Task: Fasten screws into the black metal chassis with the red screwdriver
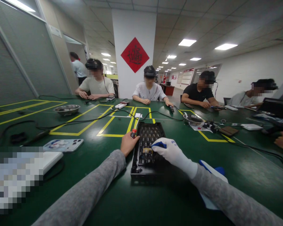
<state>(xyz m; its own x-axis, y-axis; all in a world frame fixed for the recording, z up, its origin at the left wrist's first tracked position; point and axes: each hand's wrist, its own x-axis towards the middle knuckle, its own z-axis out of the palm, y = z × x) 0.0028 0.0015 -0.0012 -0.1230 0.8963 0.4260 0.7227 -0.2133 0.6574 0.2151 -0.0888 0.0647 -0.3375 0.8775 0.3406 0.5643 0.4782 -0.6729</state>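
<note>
A long black plastic case (pixel 143 172) lies in front of me, with rows of small shiny round parts inside it. My left hand (pixel 128 144) is bare and closed around a screwdriver (pixel 133 133) with a red and black handle, its shaft pointing up and away. That hand rests against the case's left edge. My right hand (pixel 171 152), in a white glove with blue fingertips, reaches over the case from the right. Its fingers are pinched together; what they hold, if anything, is hidden. Beside these fingertips a yellowish piece (pixel 147 150) sits in the case.
Another blue-and-white glove (pixel 212 171) lies under my right forearm. A phone (pixel 63 145) and a white box (pixel 49 161) are on the left. Metal bowls (pixel 67 109) (pixel 193 120), cables and yellow tape outlines mark the green table (pixel 103 201). Several people sit opposite.
</note>
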